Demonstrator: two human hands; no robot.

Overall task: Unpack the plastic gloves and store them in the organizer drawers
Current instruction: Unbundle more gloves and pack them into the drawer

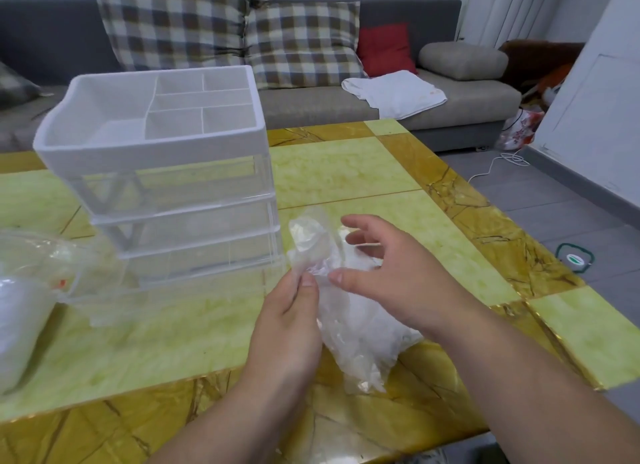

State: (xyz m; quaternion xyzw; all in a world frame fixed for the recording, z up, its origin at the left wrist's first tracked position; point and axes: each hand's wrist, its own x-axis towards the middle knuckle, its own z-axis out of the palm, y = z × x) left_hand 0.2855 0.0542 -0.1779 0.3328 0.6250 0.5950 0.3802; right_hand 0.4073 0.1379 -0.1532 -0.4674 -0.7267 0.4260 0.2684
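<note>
The left hand (291, 311) is nearest, over the front part of the table (346, 172). Its thumb and forefinger pinch the thin plastic at the upper end of the pack of gloves (356, 328). This end stands up, while the rest of the pack lies on the table between both hands. I think it is held like this to keep the opening steady for pulling. Whether the pinched film is the wrapper or already a glove, I cannot tell. The right hand (388, 273) is beside it with fingers spread and relaxed, grasping nothing. Only its thumb tip touches the plastic, probably ready to take the next layer.

The organizer (166, 172) stands just behind and to the left of the hands, within easy reach. Its lowest drawer (156, 304) seems pulled out toward the person, probably to receive the gloves. I see nothing inside it. A second bag (24, 321) lies at the left edge of the table.

No writing can be read. The second bag carries a small red mark, too small to make out.
</note>
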